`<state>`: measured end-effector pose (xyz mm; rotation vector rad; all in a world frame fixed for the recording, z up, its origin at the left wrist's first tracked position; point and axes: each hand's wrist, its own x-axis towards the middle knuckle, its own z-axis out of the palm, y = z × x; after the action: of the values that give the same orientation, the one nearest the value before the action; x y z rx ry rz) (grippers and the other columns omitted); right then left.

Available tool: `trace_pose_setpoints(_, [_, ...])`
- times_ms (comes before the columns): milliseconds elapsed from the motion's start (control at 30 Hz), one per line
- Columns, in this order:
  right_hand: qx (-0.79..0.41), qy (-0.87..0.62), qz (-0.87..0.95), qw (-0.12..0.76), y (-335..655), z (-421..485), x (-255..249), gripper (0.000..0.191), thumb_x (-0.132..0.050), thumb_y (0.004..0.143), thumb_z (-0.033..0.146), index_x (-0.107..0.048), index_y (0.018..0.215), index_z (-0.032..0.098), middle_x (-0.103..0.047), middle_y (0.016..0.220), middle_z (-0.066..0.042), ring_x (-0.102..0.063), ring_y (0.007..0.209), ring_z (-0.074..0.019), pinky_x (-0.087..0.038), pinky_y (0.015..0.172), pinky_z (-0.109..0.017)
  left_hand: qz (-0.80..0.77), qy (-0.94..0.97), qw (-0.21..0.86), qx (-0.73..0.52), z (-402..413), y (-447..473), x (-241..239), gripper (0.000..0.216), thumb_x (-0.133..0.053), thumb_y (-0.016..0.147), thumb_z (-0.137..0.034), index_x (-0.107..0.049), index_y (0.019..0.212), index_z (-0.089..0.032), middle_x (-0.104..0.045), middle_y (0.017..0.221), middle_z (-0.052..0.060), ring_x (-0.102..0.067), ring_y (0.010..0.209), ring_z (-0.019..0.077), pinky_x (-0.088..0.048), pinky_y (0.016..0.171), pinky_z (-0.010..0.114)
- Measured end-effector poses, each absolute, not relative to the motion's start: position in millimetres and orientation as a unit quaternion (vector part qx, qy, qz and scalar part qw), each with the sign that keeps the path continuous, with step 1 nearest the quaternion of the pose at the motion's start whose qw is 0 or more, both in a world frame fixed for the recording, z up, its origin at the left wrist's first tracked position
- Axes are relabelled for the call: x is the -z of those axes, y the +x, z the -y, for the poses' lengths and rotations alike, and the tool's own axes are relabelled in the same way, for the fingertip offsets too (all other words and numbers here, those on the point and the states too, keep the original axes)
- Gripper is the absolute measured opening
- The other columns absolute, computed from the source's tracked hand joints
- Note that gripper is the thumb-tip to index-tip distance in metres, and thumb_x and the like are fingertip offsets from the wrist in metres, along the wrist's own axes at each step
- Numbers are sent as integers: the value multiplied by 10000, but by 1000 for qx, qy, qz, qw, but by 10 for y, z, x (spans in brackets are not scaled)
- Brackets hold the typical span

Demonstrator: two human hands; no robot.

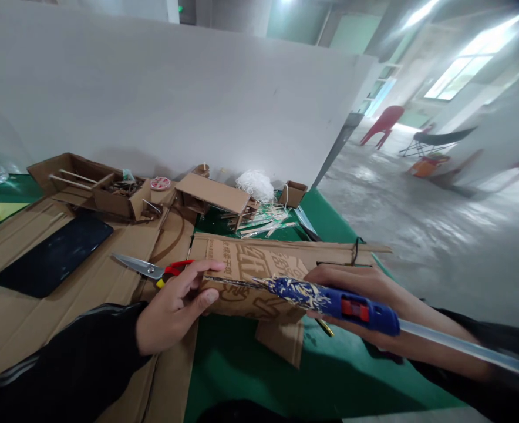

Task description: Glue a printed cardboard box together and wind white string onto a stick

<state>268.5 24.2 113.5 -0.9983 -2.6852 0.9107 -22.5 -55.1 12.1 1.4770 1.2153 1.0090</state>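
Note:
A blue glue gun (pixel 330 302), crusted with dried glue, is gripped in my right hand (pixel 360 288); a clear glue stick (pixel 462 345) sticks out of its back end. Its nozzle lies at the upper edge of a printed cardboard piece (pixel 250 299), which stands folded in front of me. Along that edge runs a dark, shiny line. My left hand (pixel 180 305) pinches the left end of this cardboard between thumb and fingers. Just behind my left hand lies a pair of scissors (pixel 149 268) with red and yellow handles, partly covered by the hand.
A black phone (pixel 52 252) rests on cardboard sheets at left. Behind are cardboard boxes (pixel 122 197), a small cardboard structure (pixel 215 192), white string (pixel 256 185) and several wooden sticks (pixel 266 220). A white partition (pixel 175 94) borders the green table (pixel 233 364) at the back.

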Motion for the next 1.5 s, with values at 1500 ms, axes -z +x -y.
trace_pose_setpoints(1500, [-244, -294, 920, 81, 2689, -241, -940, 157, -571, 896, 298, -501, 777, 224, -568, 783, -15, -533, 645, -170, -390, 569, -268, -495, 594, 480, -416, 550, -218, -140, 376, -515, 943, -402, -469, 1279, -239, -633, 960, 43, -607, 825, 180, -551, 680, 259])
